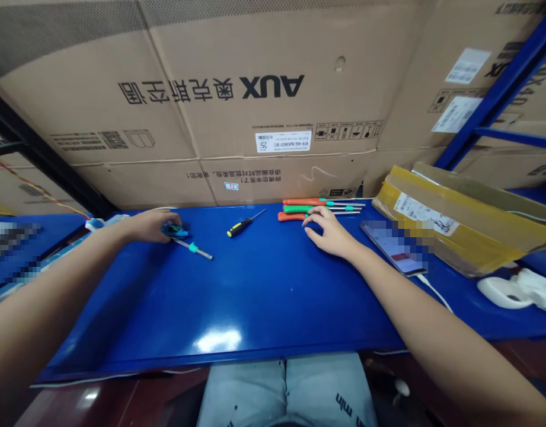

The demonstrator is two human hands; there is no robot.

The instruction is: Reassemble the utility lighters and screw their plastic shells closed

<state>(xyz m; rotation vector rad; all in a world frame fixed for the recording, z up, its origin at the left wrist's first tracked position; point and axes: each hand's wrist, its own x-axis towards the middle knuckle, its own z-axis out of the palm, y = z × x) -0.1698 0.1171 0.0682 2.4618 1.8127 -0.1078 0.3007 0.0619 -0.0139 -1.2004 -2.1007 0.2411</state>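
Observation:
At the left of the blue table, my left hand (pixel 153 226) has its fingers closed around a blue-handled screwdriver (pixel 177 230); most of the handle is hidden by the fingers. Its metal shaft (pixel 204 254), with a teal band, points right and towards me. My right hand (pixel 329 232) is over the near side of a group of screwdrivers, fingers bent and thumb apart. Among them are a green-handled screwdriver (pixel 294 209) and orange-handled screwdrivers (pixel 291 217), shafts pointing right. Whether my fingertips touch them is hard to tell. Between my hands lies a small black-and-yellow screwdriver (pixel 239 227).
A large cardboard box (pixel 210 136) stands along the back edge. To the right are a phone (pixel 392 249) with a white cable, a yellow-taped carton (pixel 459 231) and a white round object (pixel 504 292). A power strip (pixel 61 255) lies along the left edge.

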